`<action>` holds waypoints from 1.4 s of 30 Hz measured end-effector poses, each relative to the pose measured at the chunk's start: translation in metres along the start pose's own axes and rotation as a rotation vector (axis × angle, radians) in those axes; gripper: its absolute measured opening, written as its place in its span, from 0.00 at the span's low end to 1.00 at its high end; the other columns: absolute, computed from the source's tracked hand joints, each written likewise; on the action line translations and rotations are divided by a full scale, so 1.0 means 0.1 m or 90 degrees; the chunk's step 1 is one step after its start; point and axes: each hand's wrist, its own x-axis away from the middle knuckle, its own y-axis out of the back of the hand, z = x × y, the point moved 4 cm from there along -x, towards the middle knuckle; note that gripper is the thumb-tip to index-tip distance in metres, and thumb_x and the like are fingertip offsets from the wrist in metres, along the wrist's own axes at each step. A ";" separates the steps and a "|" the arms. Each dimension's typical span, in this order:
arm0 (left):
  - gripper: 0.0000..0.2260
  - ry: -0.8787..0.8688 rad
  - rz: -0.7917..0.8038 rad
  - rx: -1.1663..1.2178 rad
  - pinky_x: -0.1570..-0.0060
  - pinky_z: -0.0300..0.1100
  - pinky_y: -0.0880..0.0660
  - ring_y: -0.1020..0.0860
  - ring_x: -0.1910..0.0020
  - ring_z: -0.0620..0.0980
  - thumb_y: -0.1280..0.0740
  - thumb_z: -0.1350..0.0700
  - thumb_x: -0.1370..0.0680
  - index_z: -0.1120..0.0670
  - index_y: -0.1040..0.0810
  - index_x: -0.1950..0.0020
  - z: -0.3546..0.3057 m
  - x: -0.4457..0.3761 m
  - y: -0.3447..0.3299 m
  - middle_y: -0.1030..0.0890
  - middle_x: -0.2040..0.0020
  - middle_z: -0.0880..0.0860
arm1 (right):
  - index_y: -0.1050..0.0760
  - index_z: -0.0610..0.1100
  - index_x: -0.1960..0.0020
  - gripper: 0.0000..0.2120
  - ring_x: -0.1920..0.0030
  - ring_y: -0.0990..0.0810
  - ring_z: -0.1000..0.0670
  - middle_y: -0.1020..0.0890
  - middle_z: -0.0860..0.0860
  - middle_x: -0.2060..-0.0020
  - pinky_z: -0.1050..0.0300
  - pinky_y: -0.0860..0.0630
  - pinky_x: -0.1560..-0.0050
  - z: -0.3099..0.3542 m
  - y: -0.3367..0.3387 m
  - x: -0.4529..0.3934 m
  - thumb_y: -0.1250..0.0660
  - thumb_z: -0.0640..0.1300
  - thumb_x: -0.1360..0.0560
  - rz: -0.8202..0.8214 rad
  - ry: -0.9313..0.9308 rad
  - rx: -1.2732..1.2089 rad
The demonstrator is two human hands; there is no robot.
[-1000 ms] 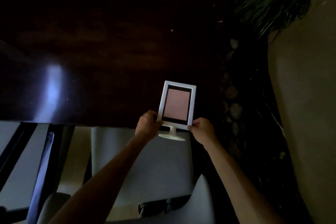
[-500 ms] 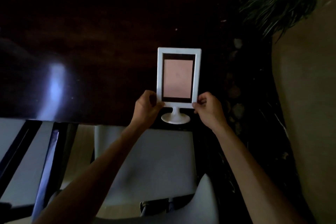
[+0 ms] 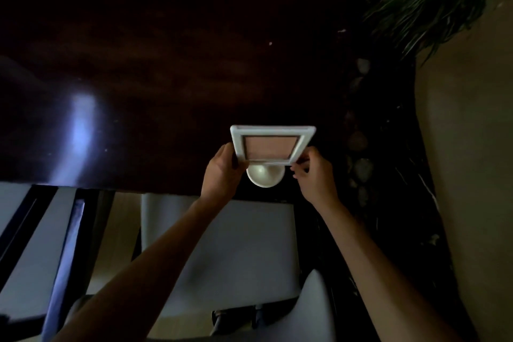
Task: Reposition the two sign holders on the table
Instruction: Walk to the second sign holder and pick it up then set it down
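One white sign holder (image 3: 270, 146) with a pinkish insert and a round white foot (image 3: 265, 177) stands upright near the front edge of the dark wooden table (image 3: 166, 78), seen steeply from above. My left hand (image 3: 223, 172) grips its lower left side. My right hand (image 3: 316, 175) pinches its lower right corner. Only this one sign holder is in view.
A white chair seat (image 3: 222, 253) sits under the table's front edge below my arms. To the right run a dark strip with pebbles (image 3: 358, 141) and a green plant (image 3: 427, 0). A bright light reflection (image 3: 80, 133) lies on the table's left part.
The sign holder was lifted from off the table's edge, moved forward over the table and lowered, so its frame now looks foreshortened from above. Both hands kept their hold.
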 end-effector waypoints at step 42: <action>0.30 -0.008 0.353 -0.487 0.28 0.64 0.56 0.64 0.24 0.53 0.49 0.48 0.19 0.58 0.62 0.25 -0.02 -1.22 -0.70 0.63 0.22 0.55 | 0.49 0.40 0.25 0.32 0.23 0.50 0.46 0.48 0.46 0.23 0.39 0.45 0.26 0.27 -0.64 -1.15 0.42 0.53 0.22 0.153 0.140 0.557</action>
